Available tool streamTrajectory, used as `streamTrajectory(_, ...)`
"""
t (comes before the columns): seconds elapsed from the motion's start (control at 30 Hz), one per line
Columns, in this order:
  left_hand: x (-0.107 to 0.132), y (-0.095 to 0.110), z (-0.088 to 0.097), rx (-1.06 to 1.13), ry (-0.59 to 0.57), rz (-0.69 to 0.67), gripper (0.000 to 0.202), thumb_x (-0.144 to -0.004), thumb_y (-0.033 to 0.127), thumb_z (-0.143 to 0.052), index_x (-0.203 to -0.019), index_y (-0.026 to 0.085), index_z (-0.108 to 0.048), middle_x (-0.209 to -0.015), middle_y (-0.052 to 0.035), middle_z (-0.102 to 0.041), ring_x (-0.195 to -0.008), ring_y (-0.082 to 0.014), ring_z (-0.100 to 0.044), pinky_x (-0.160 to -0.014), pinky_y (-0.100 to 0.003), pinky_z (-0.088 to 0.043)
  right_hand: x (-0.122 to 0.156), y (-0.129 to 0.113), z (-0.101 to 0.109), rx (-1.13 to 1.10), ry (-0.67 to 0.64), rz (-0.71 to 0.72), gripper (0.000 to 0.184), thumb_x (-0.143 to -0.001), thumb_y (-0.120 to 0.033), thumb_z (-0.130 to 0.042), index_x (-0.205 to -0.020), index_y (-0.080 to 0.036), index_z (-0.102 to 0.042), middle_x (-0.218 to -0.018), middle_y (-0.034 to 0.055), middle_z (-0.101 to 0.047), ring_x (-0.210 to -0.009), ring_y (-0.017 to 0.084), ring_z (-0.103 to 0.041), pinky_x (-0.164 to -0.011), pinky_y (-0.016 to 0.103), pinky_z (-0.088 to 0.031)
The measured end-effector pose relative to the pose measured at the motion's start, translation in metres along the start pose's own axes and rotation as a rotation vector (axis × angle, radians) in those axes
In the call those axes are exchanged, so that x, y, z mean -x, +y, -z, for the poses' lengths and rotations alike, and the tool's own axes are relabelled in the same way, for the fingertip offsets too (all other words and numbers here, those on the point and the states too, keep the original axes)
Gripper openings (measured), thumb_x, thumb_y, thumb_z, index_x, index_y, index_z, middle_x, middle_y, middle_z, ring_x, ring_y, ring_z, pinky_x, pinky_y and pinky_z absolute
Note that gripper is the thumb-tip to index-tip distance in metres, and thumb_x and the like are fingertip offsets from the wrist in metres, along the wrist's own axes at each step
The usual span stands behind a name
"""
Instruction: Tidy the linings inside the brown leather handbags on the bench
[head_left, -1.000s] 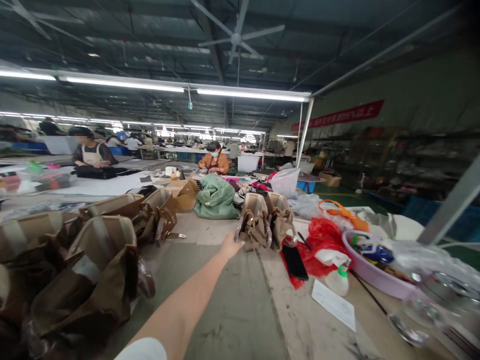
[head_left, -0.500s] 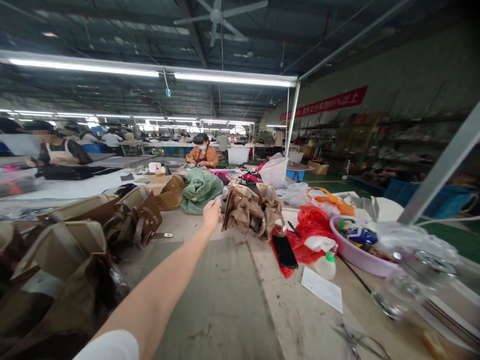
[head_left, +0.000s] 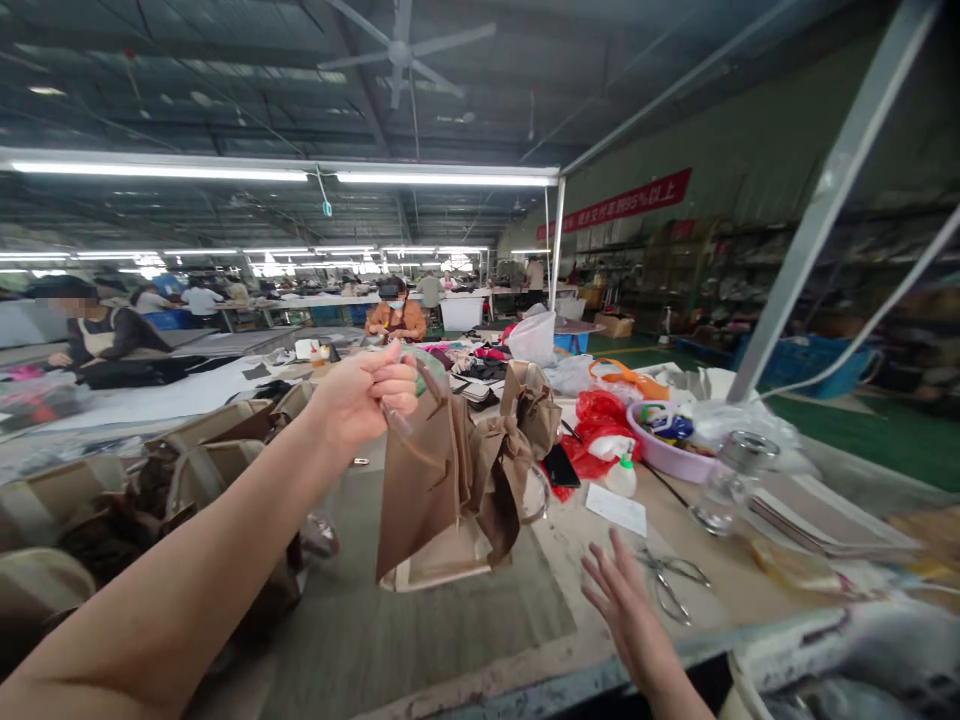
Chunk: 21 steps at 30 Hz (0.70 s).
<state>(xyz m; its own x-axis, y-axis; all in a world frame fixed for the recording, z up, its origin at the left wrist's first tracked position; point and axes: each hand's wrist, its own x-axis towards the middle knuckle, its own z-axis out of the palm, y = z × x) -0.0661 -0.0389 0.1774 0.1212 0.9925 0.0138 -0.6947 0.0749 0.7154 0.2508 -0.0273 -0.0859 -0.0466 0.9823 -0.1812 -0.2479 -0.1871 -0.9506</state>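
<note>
Grip on a brown bag point(head_left: 427, 490) over a long worktable point(head_left: 559, 545). The left hand point(head_left: 367, 395) has its fingers curled shut round the bag's thin handle loop and holds the bag up at centre. The bag's body hangs tilted, its lower edge at or just above the grey mat point(head_left: 360, 640). The right hand point(head_left: 626, 610), near right, is empty: palm down and fingers spread over the table's near edge, just beside the scissors point(head_left: 671, 578).

Right of the bag lie a black phone point(head_left: 561, 465), a white paper slip point(head_left: 616, 508), a white squeeze bottle point(head_left: 619, 470) with a green cap and a pink basin point(head_left: 667, 455). At left sits a heap of similar brown bags point(head_left: 202, 465).

Risk, as judged:
- The bag hangs from 1 loop only, so a swing to the right could sweep its bow against the phone or the bottle.
- A loose pinch could let the loop slip.
- The spread right hand lies close to the scissor blades.

Unclear:
- whether 1 bag or 2 hang together behind the bow;
- whether the base touches the mat;
- how much of the loop sits inside the fist;
- the right wrist — cut off by the frame;
- the contents of the basin, too small to name.
</note>
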Motion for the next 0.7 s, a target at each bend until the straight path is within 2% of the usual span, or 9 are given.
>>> streamTrajectory(0.1,0.041,-0.013,-0.006,0.117,0.001,0.042,0.012,-0.089,0.023,-0.04,-0.083,0.013,-0.044,-0.046,0.0086,-0.032,-0.032,-0.0033,-0.034,-0.032,-0.014,-0.03,-0.004,-0.015,-0.023,-0.175,-0.129,-0.178,0.081,-0.073,-0.054,-0.056,-0.138,-0.036,-0.01,-0.128,0.0088,-0.044,-0.101,0.021,-0.056,-0.08,0.037,-0.047)
streamTrajectory(0.17,0.071,-0.019,-0.009,0.189,-0.007,0.031,0.011,-0.09,0.023,-0.04,-0.085,0.014,-0.043,-0.047,0.0082,-0.034,-0.032,-0.0035,-0.035,-0.031,-0.014,-0.032,0.007,-0.019,-0.033,-0.186,-0.217,-0.246,0.081,-0.071,-0.042,-0.064,-0.136,-0.032,-0.017,-0.102,0.0061,-0.058,-0.077,0.015,-0.061,-0.067,0.03,-0.049)
streamTrajectory(0.27,0.114,-0.02,-0.006,0.324,-0.017,-0.046,0.008,-0.09,0.021,-0.038,-0.091,0.014,-0.042,-0.049,0.0071,-0.039,-0.034,-0.0043,-0.039,-0.033,-0.014,-0.037,0.04,-0.03,-0.034,-0.296,-0.344,-0.212,0.062,-0.072,-0.029,-0.066,-0.127,-0.024,-0.038,-0.062,-0.0057,-0.049,-0.045,0.004,-0.045,-0.046,0.016,-0.041)
streamTrajectory(0.33,0.133,-0.019,0.002,0.461,-0.036,-0.132,0.008,-0.09,0.02,-0.038,-0.096,0.014,-0.04,-0.054,0.0052,-0.044,-0.04,-0.0047,-0.044,-0.037,-0.013,-0.042,0.059,-0.044,-0.024,-0.436,-0.388,-0.124,0.048,-0.077,-0.028,-0.061,-0.121,-0.025,-0.044,-0.056,-0.0085,-0.037,-0.038,0.0,-0.032,-0.036,0.009,-0.028)
streamTrajectory(0.43,0.133,-0.026,0.025,0.617,0.032,-0.219,0.008,-0.09,0.02,-0.037,-0.095,0.014,-0.039,-0.055,0.0052,-0.044,-0.039,-0.0041,-0.044,-0.036,-0.011,-0.042,0.065,-0.069,-0.004,-0.453,-0.294,-0.053,0.04,-0.077,-0.02,-0.059,-0.116,-0.025,-0.049,-0.054,-0.0087,-0.032,-0.037,0.0,-0.028,-0.032,0.006,-0.019)
streamTrajectory(0.5,0.121,-0.036,0.043,0.591,0.341,-0.126,0.016,-0.093,0.017,-0.024,-0.084,0.015,-0.037,-0.047,0.009,-0.031,-0.028,-0.0032,-0.03,-0.025,-0.012,-0.031,0.059,-0.079,0.009,-0.378,-0.132,-0.132,0.031,-0.074,-0.011,-0.057,-0.104,-0.02,-0.054,-0.049,-0.011,-0.024,-0.034,0.0,-0.022,-0.03,0.005,-0.015)
streamTrajectory(0.53,0.115,-0.041,0.051,0.589,0.373,-0.098,0.02,-0.093,0.014,-0.019,-0.082,0.016,-0.036,-0.046,0.0095,-0.028,-0.027,-0.0032,-0.027,-0.024,-0.012,-0.028,0.055,-0.082,0.016,-0.354,-0.111,-0.139,0.03,-0.073,-0.008,-0.057,-0.101,-0.019,-0.055,-0.049,-0.0111,-0.024,-0.034,0.0,-0.022,-0.03,0.005,-0.017)
streamTrajectory(0.63,0.101,-0.048,0.064,0.589,0.214,-0.1,0.007,-0.091,0.018,-0.033,-0.087,0.013,-0.038,-0.05,0.008,-0.034,-0.033,-0.0032,-0.036,-0.028,-0.011,-0.033,0.05,-0.091,0.034,-0.328,-0.096,-0.038,0.029,-0.074,-0.011,-0.055,-0.101,-0.02,-0.054,-0.049,-0.0106,-0.027,-0.034,0.0,-0.023,-0.03,0.005,-0.019)
streamTrajectory(0.7,0.094,-0.046,0.065,0.61,0.247,-0.166,0.011,-0.092,0.017,-0.029,-0.084,0.014,-0.037,-0.049,0.0091,-0.031,-0.03,-0.0018,-0.031,-0.027,-0.01,-0.031,0.05,-0.099,0.042,-0.298,-0.046,-0.019,0.026,-0.074,-0.01,-0.054,-0.098,-0.02,-0.055,-0.047,-0.0109,-0.026,-0.034,0.0,-0.023,-0.029,0.006,-0.019)
